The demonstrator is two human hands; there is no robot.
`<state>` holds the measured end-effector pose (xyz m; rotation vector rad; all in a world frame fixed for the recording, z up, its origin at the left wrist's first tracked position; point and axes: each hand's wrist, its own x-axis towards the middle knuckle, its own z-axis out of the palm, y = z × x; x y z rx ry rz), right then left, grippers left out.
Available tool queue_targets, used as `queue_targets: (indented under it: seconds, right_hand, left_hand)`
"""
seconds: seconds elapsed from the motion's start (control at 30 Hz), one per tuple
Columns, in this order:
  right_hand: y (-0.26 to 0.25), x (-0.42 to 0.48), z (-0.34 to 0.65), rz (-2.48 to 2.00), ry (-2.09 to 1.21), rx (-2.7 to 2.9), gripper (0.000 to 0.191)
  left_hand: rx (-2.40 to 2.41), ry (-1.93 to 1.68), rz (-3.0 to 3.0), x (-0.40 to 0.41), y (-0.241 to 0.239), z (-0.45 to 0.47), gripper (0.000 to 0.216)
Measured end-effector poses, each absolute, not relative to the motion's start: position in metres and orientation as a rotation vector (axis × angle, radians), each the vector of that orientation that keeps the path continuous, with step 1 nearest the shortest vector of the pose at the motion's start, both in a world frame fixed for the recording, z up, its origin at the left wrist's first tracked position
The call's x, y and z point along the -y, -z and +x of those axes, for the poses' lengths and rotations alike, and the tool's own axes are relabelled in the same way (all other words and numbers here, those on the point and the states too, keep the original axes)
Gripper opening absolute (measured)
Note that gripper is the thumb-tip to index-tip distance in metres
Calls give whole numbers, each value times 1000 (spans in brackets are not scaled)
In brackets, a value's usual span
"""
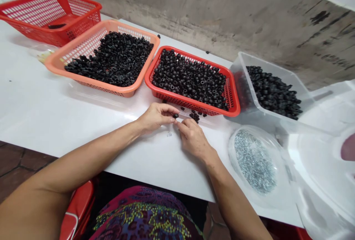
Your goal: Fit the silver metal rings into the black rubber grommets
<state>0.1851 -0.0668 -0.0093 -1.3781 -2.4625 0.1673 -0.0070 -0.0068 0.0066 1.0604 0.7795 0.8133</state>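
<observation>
My left hand (158, 117) pinches a small round black plastic part (175, 115) between thumb and fingers, just above the white table. Against it, my right hand (193, 135) has thumb and forefinger pressed together; whatever they hold is too small to make out. A few tiny metal pieces (169, 134) lie on the table below my hands. Several loose black parts (195, 115) rest in front of a red basket (191, 104) heaped with black ring-shaped parts (191, 79).
Left of it stand an orange basket (127, 91) of small black parts and a larger red basket (83, 22). To the right are a clear bin (251, 95) of black parts, a round tray (232, 147) of shiny metal pieces and a white tub (318, 158). A wall (222, 18) runs behind.
</observation>
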Motion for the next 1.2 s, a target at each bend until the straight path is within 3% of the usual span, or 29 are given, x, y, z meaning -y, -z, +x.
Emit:
queue_targets:
  seconds: [0.37,0.57,0.87,1.0,1.2]
  right_hand:
    - [-6,72,183,-1331,-582,1660,10]
    - [-6,72,177,-1197,-461,1690,16]
    - [-6,73,178,-1101,-317,1933,26]
    - [-9,72,190,-1237,-298,1875,31]
    - [-5,61,237,-1659,-146,1775,20]
  left_hand:
    - [-771,-796,1454,10,-10,-7,24]
    - [-599,-821,1568,16,-7,-3,26]
    - [-675,-808,1455,20,-6,0,11]
    - [-737,-767,1404,20,-8,0,8]
    - [-791,-703,1301,20,-12,1,5]
